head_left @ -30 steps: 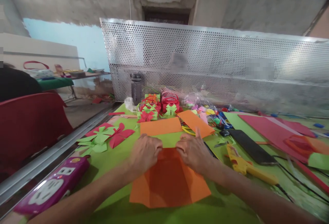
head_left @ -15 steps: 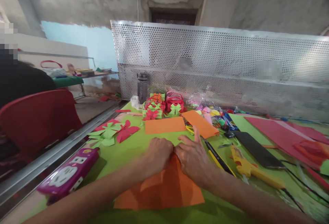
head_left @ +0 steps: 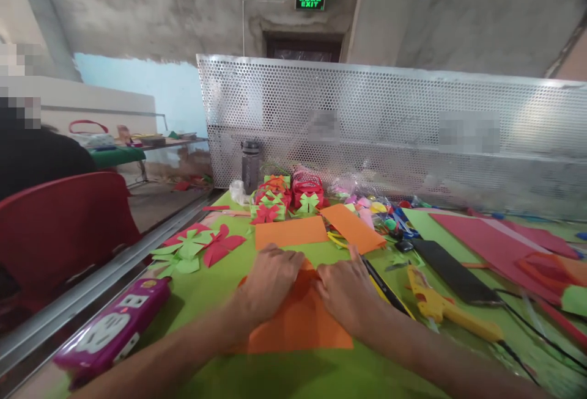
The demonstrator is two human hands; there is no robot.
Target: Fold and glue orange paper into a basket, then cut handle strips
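Observation:
An orange sheet of paper (head_left: 300, 325) lies in front of me on the green tabletop, its upper part raised between my hands. My left hand (head_left: 274, 278) is closed on the sheet's upper left side, knuckles up. On the upper right side, my right hand (head_left: 345, 292) grips it with curled fingers, one finger pointing up. A small gap parts the two hands. Beyond them lie a flat orange paper strip (head_left: 291, 232) and another orange piece (head_left: 355, 228). Right beside my right hand is a black and yellow utility knife (head_left: 387, 289), partly hidden by the forearm.
A purple case (head_left: 114, 325) lies at the left edge near cut paper flowers (head_left: 188, 252). Small paper baskets (head_left: 308, 194) and a bottle (head_left: 250, 167) stand at the back. Rightward are a yellow glue gun (head_left: 440, 307), its cord, and a black phone (head_left: 458, 270). A person sits left.
My hands, which met at the sheet's top, have moved apart. The sheet's near edge lies farther from me and its visible part is smaller. My view has tilted up slightly.

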